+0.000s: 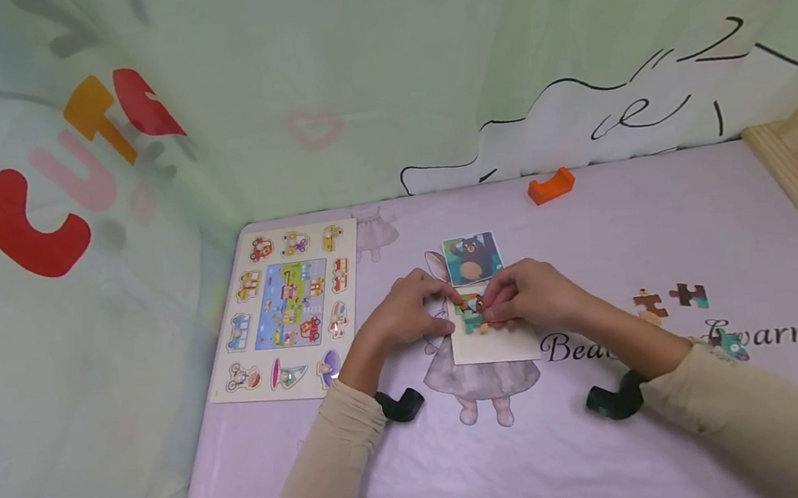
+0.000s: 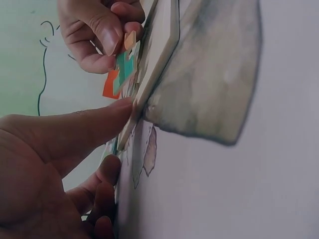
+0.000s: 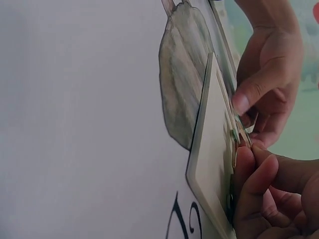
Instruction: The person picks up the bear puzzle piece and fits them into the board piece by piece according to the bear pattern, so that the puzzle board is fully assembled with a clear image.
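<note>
A pale puzzle board (image 1: 488,348) lies on the table, with a few coloured pieces in its upper left part. My left hand (image 1: 410,306) holds the board at its left side, thumb (image 2: 112,117) against the edge and index finger reaching over the upper left corner. Between thumb and fingers, my right hand (image 1: 529,295) pinches a teal and orange puzzle piece (image 2: 124,67) just over the board, tilted in the left wrist view. Above the board lies a picture card of a bear (image 1: 474,260). The right fingers hide part of the pieces.
Loose puzzle pieces (image 1: 691,295) lie right of the board, one of them (image 1: 731,344) near the right forearm. A vehicle puzzle board (image 1: 229,393) is at the left. An orange block (image 1: 552,188) and a wooden bead frame (image 1: 774,166) stand farther back and right.
</note>
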Demonstrator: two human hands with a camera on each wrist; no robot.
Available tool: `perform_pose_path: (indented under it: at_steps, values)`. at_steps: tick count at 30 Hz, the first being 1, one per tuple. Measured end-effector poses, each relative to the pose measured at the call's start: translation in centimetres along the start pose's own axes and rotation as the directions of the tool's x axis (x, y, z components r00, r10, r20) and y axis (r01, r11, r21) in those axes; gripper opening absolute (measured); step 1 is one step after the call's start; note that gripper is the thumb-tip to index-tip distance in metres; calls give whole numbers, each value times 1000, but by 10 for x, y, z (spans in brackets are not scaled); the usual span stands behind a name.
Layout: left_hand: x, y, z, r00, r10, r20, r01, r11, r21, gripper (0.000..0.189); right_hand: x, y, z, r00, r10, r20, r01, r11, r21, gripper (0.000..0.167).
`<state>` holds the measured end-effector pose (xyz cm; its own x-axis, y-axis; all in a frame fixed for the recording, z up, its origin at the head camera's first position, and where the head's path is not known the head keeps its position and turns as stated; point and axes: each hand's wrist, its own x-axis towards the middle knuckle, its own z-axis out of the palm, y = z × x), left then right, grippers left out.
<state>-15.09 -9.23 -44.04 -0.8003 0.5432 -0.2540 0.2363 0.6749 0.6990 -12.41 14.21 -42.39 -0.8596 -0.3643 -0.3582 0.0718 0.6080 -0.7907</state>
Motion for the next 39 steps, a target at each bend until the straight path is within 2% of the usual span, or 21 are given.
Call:
perform_pose_path:
  at_steps: [6, 28, 39]
  values:
    - [0, -2, 1, 1000, 14, -5, -14, 1000, -4, 19, 3, -3, 6, 1000, -17, -22, 17, 1000, -24, 13]
    - [1, -2, 4, 999, 35, -37, -35, 999, 22, 19, 7, -11, 14, 991, -28, -128, 10, 991, -136, 13]
    - [1, 2, 6, 997, -2, -75, 7, 998, 62, 16, 8, -13, 16, 992, -16, -128, -3, 990, -144, 14]
